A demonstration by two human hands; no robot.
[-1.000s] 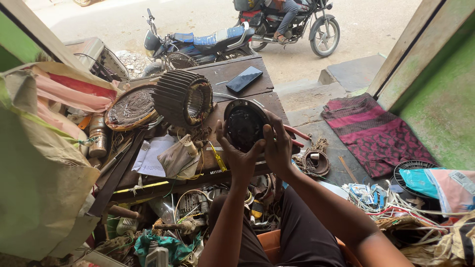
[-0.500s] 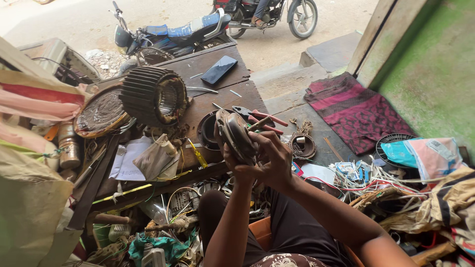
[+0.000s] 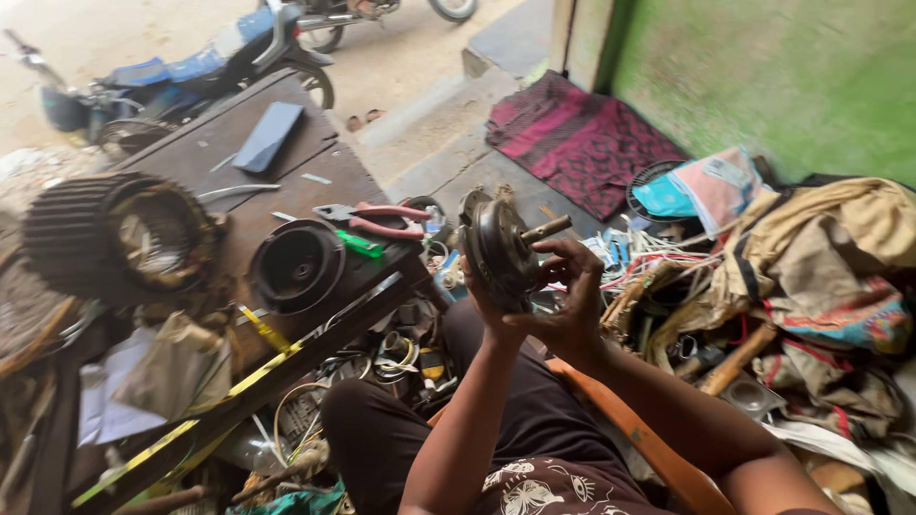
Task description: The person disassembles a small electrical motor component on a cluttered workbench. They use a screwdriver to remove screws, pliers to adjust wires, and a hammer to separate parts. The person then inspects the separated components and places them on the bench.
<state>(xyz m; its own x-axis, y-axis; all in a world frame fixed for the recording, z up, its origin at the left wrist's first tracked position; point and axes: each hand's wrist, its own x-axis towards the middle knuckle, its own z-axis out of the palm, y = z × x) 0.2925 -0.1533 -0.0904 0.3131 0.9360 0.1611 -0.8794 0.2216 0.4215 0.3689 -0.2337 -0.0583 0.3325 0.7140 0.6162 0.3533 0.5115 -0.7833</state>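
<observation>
Both my hands hold up a dark round motor end part [image 3: 501,248] with a short metal shaft sticking out to the right. My left hand [image 3: 487,305] grips its lower left rim from behind. My right hand [image 3: 571,300] cups its right side, fingers curled near the shaft. A black round motor cover [image 3: 297,267] lies open side up on the wooden workbench [image 3: 277,191] to the left. A ribbed motor stator [image 3: 119,236] stands at the bench's left end.
Red-handled pliers [image 3: 382,221] and a green-handled tool [image 3: 361,244] lie on the bench, with a dark flat slab [image 3: 268,135] farther back. Wires and cloth bags [image 3: 811,257] pile up on the right. A blue motorcycle [image 3: 191,72] stands outside. A patterned mat [image 3: 582,143] covers the floor.
The hands have lifted the round part off the black cover and swung it to the right, turning its shaft sideways. The cover stays on the bench. The camera has panned right.
</observation>
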